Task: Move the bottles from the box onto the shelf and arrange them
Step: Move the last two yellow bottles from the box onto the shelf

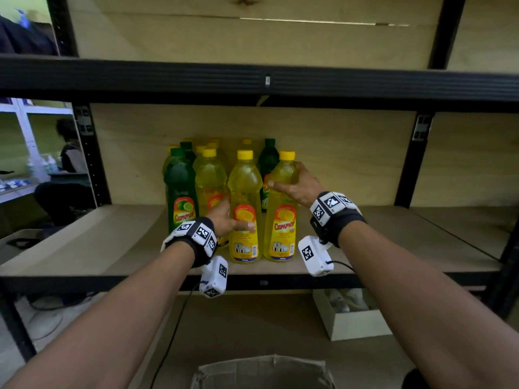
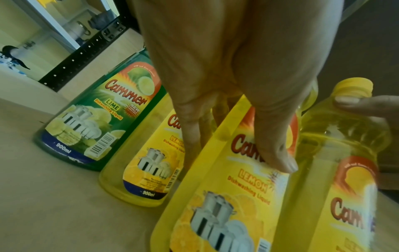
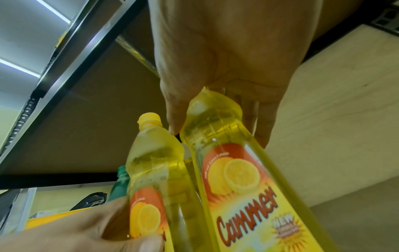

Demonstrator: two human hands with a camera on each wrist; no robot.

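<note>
Several yellow and green dishwashing-liquid bottles stand grouped on the middle shelf board. My left hand grips the front middle lemon bottle at its label, thumb in front and fingers behind. My right hand grips the front right lemon bottle round its upper shoulder below the cap. Both bottles stand upright on the board, side by side. A green lime bottle stands at the front left. The cardboard box sits below me.
The black beam of the upper shelf runs just above the bottle caps. Bare board lies left and right of the group. A small white box sits on the lower level. A person sits beyond the left upright.
</note>
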